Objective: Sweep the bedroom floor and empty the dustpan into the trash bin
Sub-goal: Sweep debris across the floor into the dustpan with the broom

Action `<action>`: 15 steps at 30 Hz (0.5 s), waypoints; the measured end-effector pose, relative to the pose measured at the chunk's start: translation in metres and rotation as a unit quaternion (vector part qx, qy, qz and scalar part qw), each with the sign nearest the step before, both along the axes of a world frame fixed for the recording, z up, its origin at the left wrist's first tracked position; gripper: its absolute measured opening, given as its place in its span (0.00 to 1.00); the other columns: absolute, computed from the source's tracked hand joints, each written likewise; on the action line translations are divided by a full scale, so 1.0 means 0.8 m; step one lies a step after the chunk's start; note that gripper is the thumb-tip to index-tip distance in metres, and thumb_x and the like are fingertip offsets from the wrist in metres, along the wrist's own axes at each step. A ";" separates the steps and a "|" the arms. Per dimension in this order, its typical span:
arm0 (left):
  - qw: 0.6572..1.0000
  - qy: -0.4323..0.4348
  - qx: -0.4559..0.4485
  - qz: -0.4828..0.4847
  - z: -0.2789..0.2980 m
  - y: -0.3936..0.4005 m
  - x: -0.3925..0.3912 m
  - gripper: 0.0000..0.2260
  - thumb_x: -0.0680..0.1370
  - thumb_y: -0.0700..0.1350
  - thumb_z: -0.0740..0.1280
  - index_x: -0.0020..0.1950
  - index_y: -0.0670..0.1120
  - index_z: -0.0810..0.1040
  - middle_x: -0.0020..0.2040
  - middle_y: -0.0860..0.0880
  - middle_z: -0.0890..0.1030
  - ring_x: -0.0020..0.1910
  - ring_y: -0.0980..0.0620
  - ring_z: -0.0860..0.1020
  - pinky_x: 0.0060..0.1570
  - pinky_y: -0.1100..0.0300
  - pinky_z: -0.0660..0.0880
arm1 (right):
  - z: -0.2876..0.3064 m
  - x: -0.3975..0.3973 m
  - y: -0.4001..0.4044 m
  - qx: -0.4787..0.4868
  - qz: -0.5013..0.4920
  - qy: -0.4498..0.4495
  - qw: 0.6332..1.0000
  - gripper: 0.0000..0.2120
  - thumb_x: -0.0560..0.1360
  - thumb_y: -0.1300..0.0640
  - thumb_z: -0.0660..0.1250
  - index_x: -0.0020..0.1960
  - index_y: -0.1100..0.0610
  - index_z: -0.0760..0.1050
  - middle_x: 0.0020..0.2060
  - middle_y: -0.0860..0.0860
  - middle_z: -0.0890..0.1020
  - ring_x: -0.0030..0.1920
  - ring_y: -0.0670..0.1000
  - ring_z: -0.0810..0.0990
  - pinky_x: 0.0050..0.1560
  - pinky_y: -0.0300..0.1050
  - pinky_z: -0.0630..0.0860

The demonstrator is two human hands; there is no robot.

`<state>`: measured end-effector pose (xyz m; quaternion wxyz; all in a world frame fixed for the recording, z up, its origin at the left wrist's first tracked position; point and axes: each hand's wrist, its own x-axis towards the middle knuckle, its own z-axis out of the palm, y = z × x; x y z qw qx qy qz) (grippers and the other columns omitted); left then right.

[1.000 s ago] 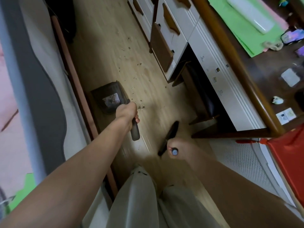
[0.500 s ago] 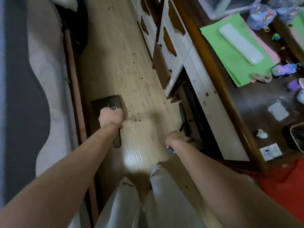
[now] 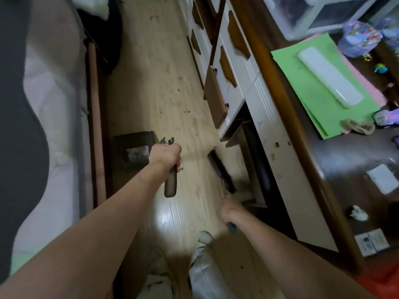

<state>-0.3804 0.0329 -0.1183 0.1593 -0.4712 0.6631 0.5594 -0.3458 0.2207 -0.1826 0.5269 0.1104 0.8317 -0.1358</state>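
Dustpan [image 3: 135, 153] sat low on the wood floor [image 3: 151, 87] beside the bed frame [image 3: 95, 126], w/ left hand [image 3: 166, 155] fingers clamped round its dark handle. Right hand [image 3: 230, 209] was wrapped tight on the brush [image 3: 221, 170] handle, bristle head blurred & angled toward the gap under the counter [image 3: 336, 152]. Crumbs [image 3: 179, 91] lay scattered on the floor ahead of the pan, btw bed and drawers [image 3: 228, 67].

Arms: bare, no sleeves visible
Hands: left hand [image 3: 165, 156] and right hand [image 3: 230, 210] bare
Legs: pale grey-white trousers [image 3: 207, 275], bottom centre, creased
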 end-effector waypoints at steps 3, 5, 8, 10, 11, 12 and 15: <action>1.000 -0.009 0.022 -0.016 0.013 0.002 0.008 0.11 0.77 0.35 0.59 0.34 0.39 0.69 0.25 0.43 0.69 0.12 0.53 0.65 0.16 0.68 0.66 | 0.031 -0.004 0.027 -0.023 -0.026 0.006 0.999 0.16 0.77 0.65 0.58 0.64 0.65 0.72 0.33 0.51 0.72 0.32 0.48 0.73 0.27 0.35 0.72; 0.999 -0.010 0.028 -0.027 0.018 -0.002 0.012 0.11 0.77 0.34 0.59 0.34 0.39 0.69 0.27 0.42 0.69 0.12 0.53 0.66 0.16 0.68 0.66 | 0.050 -0.008 0.030 -0.022 -0.030 0.006 0.999 0.15 0.77 0.65 0.59 0.63 0.66 0.73 0.31 0.50 0.70 0.30 0.47 0.74 0.21 0.32 0.70; 0.999 -0.007 0.043 -0.024 0.020 -0.009 0.011 0.12 0.77 0.34 0.58 0.33 0.39 0.69 0.26 0.42 0.69 0.16 0.51 0.68 0.17 0.67 0.67 | 0.054 -0.016 0.016 0.030 0.005 0.034 0.999 0.02 0.73 0.69 0.66 0.42 0.64 0.75 0.30 0.54 0.71 0.41 0.54 0.80 0.32 0.39 0.73; 0.999 -0.005 0.050 -0.018 0.017 -0.015 0.012 0.13 0.78 0.34 0.57 0.33 0.39 0.70 0.26 0.43 0.69 0.21 0.49 0.68 0.17 0.67 0.69 | 0.033 -0.028 0.008 0.048 0.023 0.048 0.997 0.08 0.73 0.70 0.67 0.36 0.63 0.72 0.30 0.55 0.72 0.36 0.53 0.78 0.34 0.42 0.74; 0.999 -0.003 0.046 -0.018 0.014 -0.017 0.012 0.13 0.78 0.34 0.57 0.33 0.39 0.70 0.25 0.43 0.69 0.22 0.49 0.68 0.18 0.66 0.70 | 0.024 -0.036 0.004 0.055 0.025 0.052 0.997 0.08 0.73 0.69 0.66 0.37 0.63 0.72 0.31 0.56 0.73 0.33 0.52 0.76 0.32 0.41 0.73; 0.999 0.000 0.039 -0.019 0.010 -0.019 0.012 0.13 0.77 0.34 0.57 0.33 0.39 0.70 0.23 0.44 0.69 0.22 0.48 0.68 0.20 0.65 0.71 | 0.013 -0.043 -0.002 0.063 0.030 0.052 0.996 0.09 0.74 0.69 0.65 0.36 0.62 0.71 0.32 0.56 0.73 0.31 0.51 0.74 0.29 0.40 0.72; 1.000 0.014 0.025 -0.006 0.000 -0.025 0.009 0.12 0.76 0.34 0.57 0.32 0.40 0.69 0.23 0.45 0.70 0.16 0.52 0.67 0.21 0.66 0.68 | -0.015 -0.043 -0.022 0.053 0.044 0.042 0.997 0.06 0.76 0.66 0.63 0.41 0.64 0.75 0.32 0.54 0.71 0.32 0.50 0.73 0.23 0.37 0.68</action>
